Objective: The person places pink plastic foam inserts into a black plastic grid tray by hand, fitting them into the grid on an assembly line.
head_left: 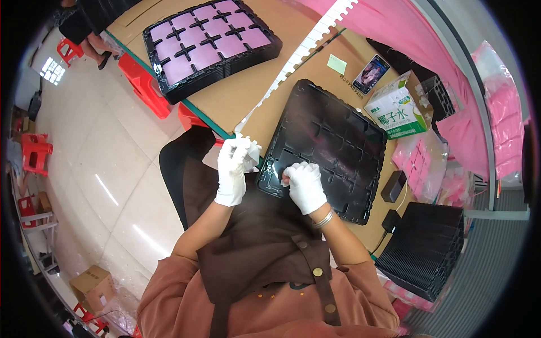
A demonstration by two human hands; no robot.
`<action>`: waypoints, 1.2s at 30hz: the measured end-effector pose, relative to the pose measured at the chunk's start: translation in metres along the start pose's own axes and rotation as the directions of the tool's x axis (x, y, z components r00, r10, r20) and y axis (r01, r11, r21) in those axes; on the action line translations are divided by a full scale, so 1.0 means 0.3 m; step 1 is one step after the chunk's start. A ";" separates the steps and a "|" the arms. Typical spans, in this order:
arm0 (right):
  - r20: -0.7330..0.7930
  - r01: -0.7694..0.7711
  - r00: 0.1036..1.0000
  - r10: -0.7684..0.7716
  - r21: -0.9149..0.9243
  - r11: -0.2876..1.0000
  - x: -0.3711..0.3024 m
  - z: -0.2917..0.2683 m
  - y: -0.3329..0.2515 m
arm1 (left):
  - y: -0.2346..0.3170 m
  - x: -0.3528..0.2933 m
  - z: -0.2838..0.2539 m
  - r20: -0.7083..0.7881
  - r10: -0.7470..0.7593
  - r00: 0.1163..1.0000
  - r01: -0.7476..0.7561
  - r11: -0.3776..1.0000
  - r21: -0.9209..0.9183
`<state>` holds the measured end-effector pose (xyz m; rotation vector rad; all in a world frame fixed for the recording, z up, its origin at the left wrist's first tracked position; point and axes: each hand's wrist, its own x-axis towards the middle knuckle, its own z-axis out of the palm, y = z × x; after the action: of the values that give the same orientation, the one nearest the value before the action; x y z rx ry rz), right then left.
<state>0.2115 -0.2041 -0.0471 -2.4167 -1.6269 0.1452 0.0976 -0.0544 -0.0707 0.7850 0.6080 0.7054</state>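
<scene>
White gloves cover both my hands. My left hand [233, 169] is closed on the lower end of a long white notched strip [293, 61], which runs up and away to the far right. Something white and crumpled shows at its fingertips. Over the near left part of a black plastic tray with compartments [338, 138], my right hand [305, 186] has its fingers curled together. Bare fingertips show at that glove. Whether a small thing is pinched there I cannot make out.
At the far left of the table [225, 104] sits a black tray stack with pink-purple sheets [211, 39]. Right of the near tray are a phone [371, 73], a green-white carton [397, 107] and stacked black trays [420, 248]. Red stools [141, 84] stand left of the table.
</scene>
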 end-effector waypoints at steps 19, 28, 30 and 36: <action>-0.496 -0.578 0.584 0.643 0.302 0.758 0.068 -0.689 1.399 | 0.055 0.146 0.022 0.055 0.078 0.995 -0.095 0.732 0.675; -0.260 -0.860 0.503 0.824 -0.241 0.449 -0.359 -0.256 1.843 | 0.060 0.242 -0.137 -0.064 0.204 0.977 -0.078 0.619 0.782; -0.278 -0.879 0.411 0.868 0.131 0.458 -0.286 -0.200 1.682 | 0.053 0.243 -0.176 -0.024 0.208 0.978 -0.107 0.595 0.796; -0.370 -0.956 0.154 0.916 0.179 0.233 -0.275 -0.191 1.632 | 0.084 0.240 -0.086 0.072 0.288 0.955 -0.221 0.526 0.822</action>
<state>0.6331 -0.4643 -0.1124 -2.8557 0.3157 -0.2576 0.1152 0.0236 -0.0814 1.7824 0.9225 0.7038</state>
